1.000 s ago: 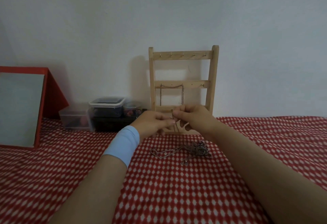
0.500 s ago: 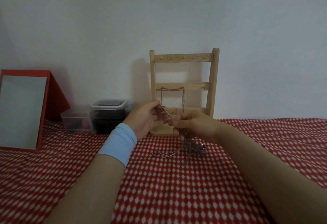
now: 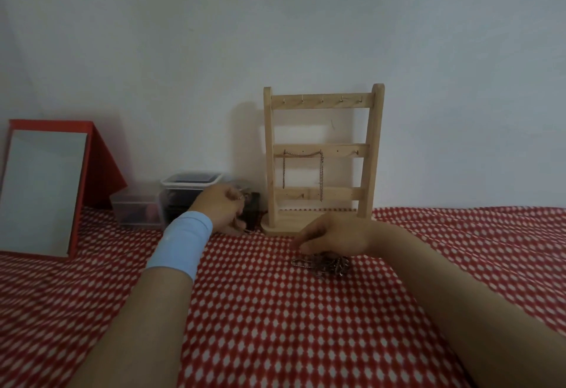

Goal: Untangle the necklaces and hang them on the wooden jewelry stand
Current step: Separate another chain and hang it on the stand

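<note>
The wooden jewelry stand (image 3: 372,154) stands upright against the wall. One thin chain (image 3: 321,173) hangs from two hooks on its middle bar. A tangled pile of necklaces (image 3: 327,266) lies on the red checked cloth in front of the stand. My right hand (image 3: 335,234) sits low over the pile, its curled fingers pinching the pile's left end. My left hand (image 3: 222,208), with a pale blue wristband, is off to the left of the stand's base. Its fingers are curled round a necklace strand (image 3: 242,196), of which only small bits show.
A red-framed mirror (image 3: 43,191) leans at the far left. Clear plastic boxes (image 3: 190,191) and a dark box sit by the wall, right behind my left hand. The red checked cloth (image 3: 275,326) covers the whole surface.
Both hands were together in front of the stand, working a raised chain. My left hand has moved left and away with a strand; my right hand has dropped onto the pile.
</note>
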`<state>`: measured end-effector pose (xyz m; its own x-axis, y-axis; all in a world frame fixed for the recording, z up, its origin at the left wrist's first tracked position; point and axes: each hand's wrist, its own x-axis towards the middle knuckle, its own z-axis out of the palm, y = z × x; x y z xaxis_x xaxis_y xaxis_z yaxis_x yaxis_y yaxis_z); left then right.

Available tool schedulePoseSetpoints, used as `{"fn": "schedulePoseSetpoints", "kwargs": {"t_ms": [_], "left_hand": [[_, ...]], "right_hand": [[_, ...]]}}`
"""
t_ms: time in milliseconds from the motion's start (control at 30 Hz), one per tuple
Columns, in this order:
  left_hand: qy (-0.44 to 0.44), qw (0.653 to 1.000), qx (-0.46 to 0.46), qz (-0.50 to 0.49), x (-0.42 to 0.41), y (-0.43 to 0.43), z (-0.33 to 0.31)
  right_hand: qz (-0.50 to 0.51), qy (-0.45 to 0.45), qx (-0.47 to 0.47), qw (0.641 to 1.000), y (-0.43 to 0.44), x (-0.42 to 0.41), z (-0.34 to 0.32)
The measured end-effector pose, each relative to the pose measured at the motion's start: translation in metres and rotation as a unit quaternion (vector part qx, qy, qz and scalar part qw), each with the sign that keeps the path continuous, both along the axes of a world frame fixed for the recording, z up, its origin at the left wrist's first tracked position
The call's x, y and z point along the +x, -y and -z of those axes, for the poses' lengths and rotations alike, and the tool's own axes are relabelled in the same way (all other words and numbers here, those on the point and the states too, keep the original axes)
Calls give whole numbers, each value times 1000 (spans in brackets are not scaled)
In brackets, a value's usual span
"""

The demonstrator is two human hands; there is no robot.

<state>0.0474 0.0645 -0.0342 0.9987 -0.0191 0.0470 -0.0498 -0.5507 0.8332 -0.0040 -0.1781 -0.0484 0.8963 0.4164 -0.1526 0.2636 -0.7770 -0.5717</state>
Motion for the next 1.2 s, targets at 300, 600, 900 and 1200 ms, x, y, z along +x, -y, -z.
{"fn": "schedulePoseSetpoints", "kwargs": {"t_ms": [300, 600, 900, 1200], "left_hand": [[-87, 909, 403, 50, -23, -4, -31], [4, 946, 193, 260, -27, 58, 13], [14, 971, 60, 231, -18, 58, 28], [-91, 953, 68, 283, -22, 53, 17]], "right_hand": [[-37, 22, -43, 998, 5, 6, 0], [28, 86, 9, 996, 5, 8, 7], [90, 70, 172, 978, 11, 11, 8], [88, 51, 307, 946, 13, 13, 8]]}}
